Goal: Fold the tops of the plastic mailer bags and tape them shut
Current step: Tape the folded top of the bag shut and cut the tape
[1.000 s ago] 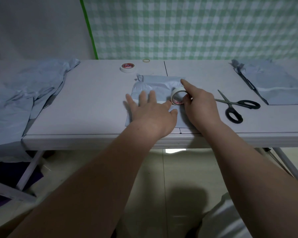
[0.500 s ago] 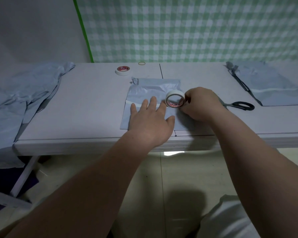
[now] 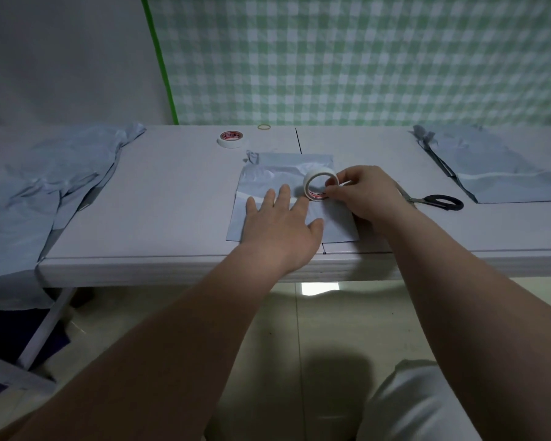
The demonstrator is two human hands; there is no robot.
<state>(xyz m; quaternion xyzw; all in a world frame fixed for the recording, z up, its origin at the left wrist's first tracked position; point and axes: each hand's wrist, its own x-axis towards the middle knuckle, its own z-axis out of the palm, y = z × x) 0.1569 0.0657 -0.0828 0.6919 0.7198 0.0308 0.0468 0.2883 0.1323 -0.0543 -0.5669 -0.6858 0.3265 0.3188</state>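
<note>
- Our left hand [image 3: 280, 224] lies flat with its fingers straight and spread, pressing the grey mailer bag [image 3: 277, 173] onto the table [image 3: 172, 202] near the front edge.
- Our right hand [image 3: 366, 195] pinches a white tape roll [image 3: 320, 171], which stands on edge on the bag just beside the left fingertips.
- Scissors [image 3: 439, 202] lie to the right of that hand.
- A second tape roll [image 3: 232, 139] sits farther back on the table.

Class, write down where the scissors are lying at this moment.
In the head view the scissors lie on the right side of the table, between the right hand, which partly hides their blades, and the mailer bags at the far right.
</note>
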